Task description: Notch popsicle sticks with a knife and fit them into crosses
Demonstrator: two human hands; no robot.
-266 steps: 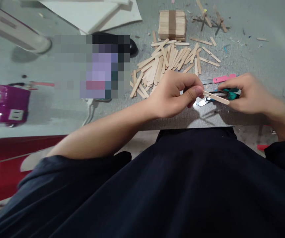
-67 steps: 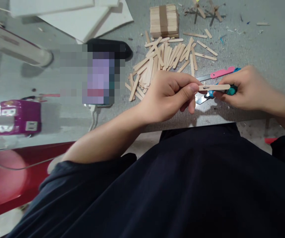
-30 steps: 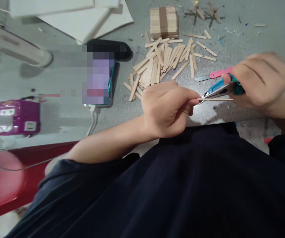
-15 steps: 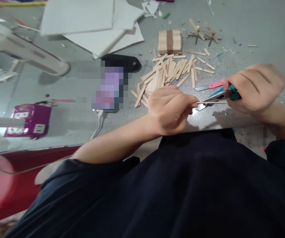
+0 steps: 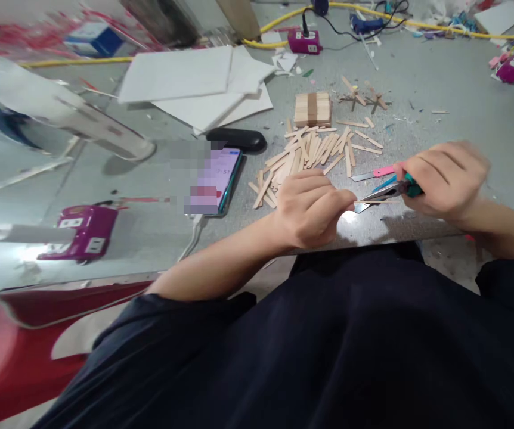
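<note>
Pinched between the thumb and fingers of my left hand (image 5: 310, 208) is one end of a thin wooden stick (image 5: 378, 202), seen edge-on. My right hand (image 5: 447, 179) is closed around the green handles of a pair of pliers (image 5: 389, 190). The metal jaws point left, with their tips close to the stick by my left fingertips; whether they grip it I cannot tell. Behind the pliers lie a pink-handled craft knife (image 5: 382, 172) and a blue-handled one (image 5: 384, 182), partly hidden. A heap of loose popsicle sticks (image 5: 302, 155) spreads just beyond my left hand.
A banded bundle of sticks (image 5: 313, 110) and small stick assemblies (image 5: 364, 98) lie farther back. White boards (image 5: 176, 77), a black case (image 5: 239, 140) and a charging phone (image 5: 216, 182) are left of the heap. A purple socket block (image 5: 89, 229) and a white stand (image 5: 100, 128) stand far left.
The view has tilted up, showing more of the table's far side. Both hands keep their holds on the stick and the pliers, staying close together.
</note>
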